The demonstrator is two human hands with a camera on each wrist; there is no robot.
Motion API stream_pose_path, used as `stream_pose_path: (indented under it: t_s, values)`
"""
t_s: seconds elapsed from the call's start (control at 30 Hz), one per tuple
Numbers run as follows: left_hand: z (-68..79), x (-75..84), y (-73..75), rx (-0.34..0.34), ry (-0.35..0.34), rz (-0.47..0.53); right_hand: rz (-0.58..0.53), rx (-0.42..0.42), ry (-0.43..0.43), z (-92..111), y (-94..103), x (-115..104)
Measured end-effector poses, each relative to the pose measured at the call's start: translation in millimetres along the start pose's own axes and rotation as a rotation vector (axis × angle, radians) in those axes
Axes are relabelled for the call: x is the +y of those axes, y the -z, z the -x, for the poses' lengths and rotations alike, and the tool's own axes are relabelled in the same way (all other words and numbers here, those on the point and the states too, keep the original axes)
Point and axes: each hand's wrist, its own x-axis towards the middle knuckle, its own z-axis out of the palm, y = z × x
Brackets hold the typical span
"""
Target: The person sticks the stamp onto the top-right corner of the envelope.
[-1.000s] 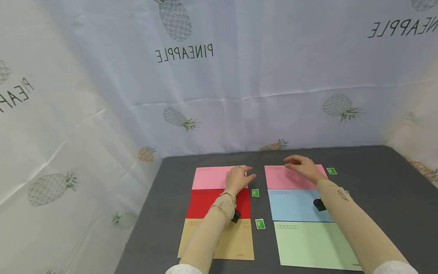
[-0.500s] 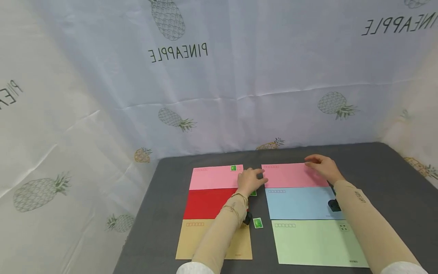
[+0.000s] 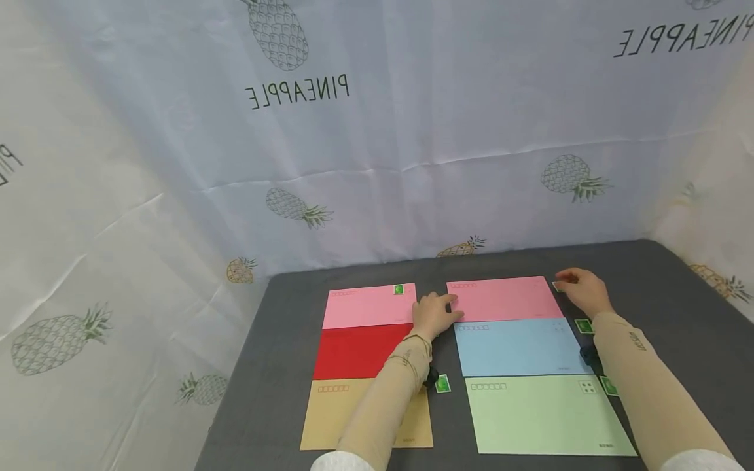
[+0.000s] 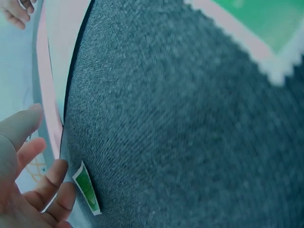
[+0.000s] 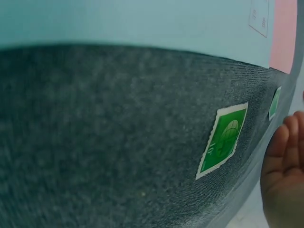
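Observation:
My left hand (image 3: 434, 314) hovers over the strip between the two columns of envelopes, thumb and fingers apart. Its fingertips come to the left edge of the right pink envelope (image 3: 501, 297); contact cannot be told. A green stamp (image 4: 88, 190) lies beside those fingers in the left wrist view. At the back right, my right hand (image 3: 584, 291) has its fingertips over another green stamp (image 5: 274, 103), partly covered in the head view. That stamp lies on the dark cloth in the right wrist view, and no grip on it shows. A stamp (image 3: 398, 289) sits on the left pink envelope (image 3: 359, 307).
Below the pink envelopes lie red (image 3: 359, 350), tan (image 3: 336, 418), blue (image 3: 512, 350) and green (image 3: 530, 418) ones. Loose stamps lie beside them: one near the tan envelope (image 3: 443, 384), others right of the blue (image 3: 584, 326) and green ones. A pineapple-print curtain (image 3: 377, 131) hangs behind.
My left hand has moved right, off the left pink envelope, uncovering the stamp in its corner. My right hand has moved right, off the other pink envelope, to a loose stamp. The head view has shifted slightly.

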Motion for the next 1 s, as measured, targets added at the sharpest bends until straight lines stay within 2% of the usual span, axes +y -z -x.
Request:
stream_pose_path:
  t_s: [0.17, 0.27, 0.4, 0.57, 0.87, 1.0]
  values:
    - [0.4, 0.9, -1.7, -0.005, -0.001, -0.026, 0.041, 0.02, -0.078, -0.7, 1.2, 0.5]
    - [0.0, 1.2, -1.5, -0.021, -0.006, -0.071, 0.046, 0.007, -0.141, -1.1, 1.1, 0.7]
    - [-1.9, 1.7, -3.0, -0.034, -0.006, -0.093, 0.058, -0.015, -0.175, -3.6, 0.9, 4.2]
    - [-2.9, 1.4, -3.6, -0.05, 0.026, -0.035, 0.06, -0.031, -0.163, -4.1, 0.3, 6.5]
    - [-6.0, 2.5, 2.1, -0.13, 0.067, -0.014, 0.083, -0.03, -0.126, -3.0, -1.1, 5.8]
    - [-8.5, 1.9, 3.0, -0.128, 0.079, -0.001, 0.1, -0.012, -0.106, -4.4, -1.7, 5.7]
